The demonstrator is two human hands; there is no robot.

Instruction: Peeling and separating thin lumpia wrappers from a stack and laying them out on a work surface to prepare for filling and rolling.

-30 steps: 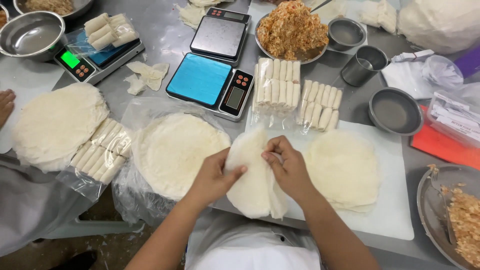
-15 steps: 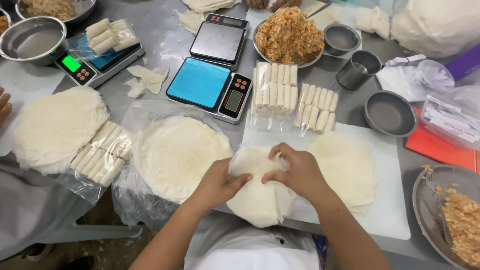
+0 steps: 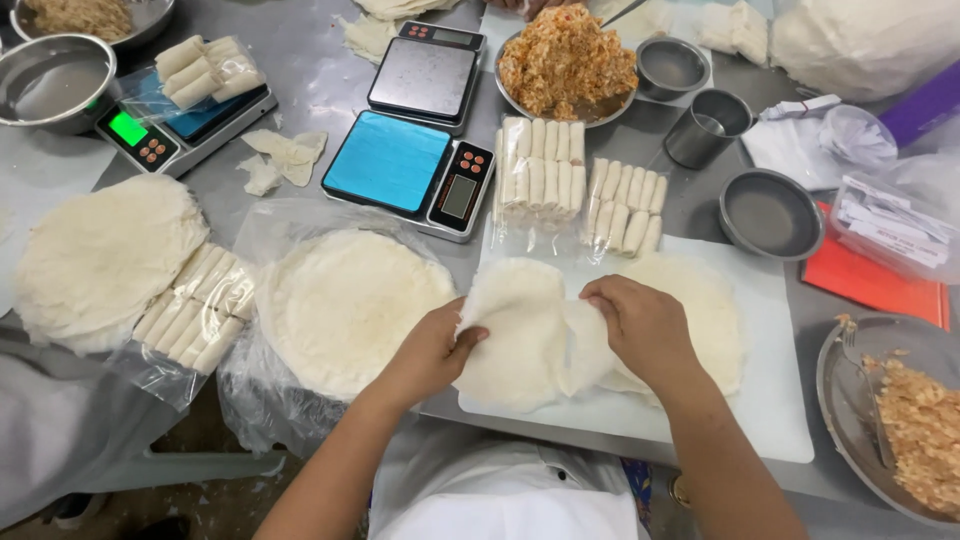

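Note:
My left hand (image 3: 432,352) and my right hand (image 3: 640,325) both pinch a thin round white wrapper sheet (image 3: 520,335) and hold it partly lifted over the white cutting board (image 3: 770,400). Under my right hand lies a flat wrapper (image 3: 710,300) on the board. A stack of round wrappers (image 3: 345,305) rests on clear plastic just left of my left hand. Rows of rolled spring rolls (image 3: 575,190) lie at the board's far edge.
Blue digital scale (image 3: 400,165) and a grey one (image 3: 425,75) stand behind. Bowl of orange shredded filling (image 3: 560,60), metal cups (image 3: 705,125), empty pan (image 3: 770,212), filling bowl at right (image 3: 920,420). More wrappers (image 3: 95,260) and bagged rolls (image 3: 190,310) at left.
My hands have pulled apart sideways, spreading the wrapper sheet wider and lower toward the board. The view has shifted slightly.

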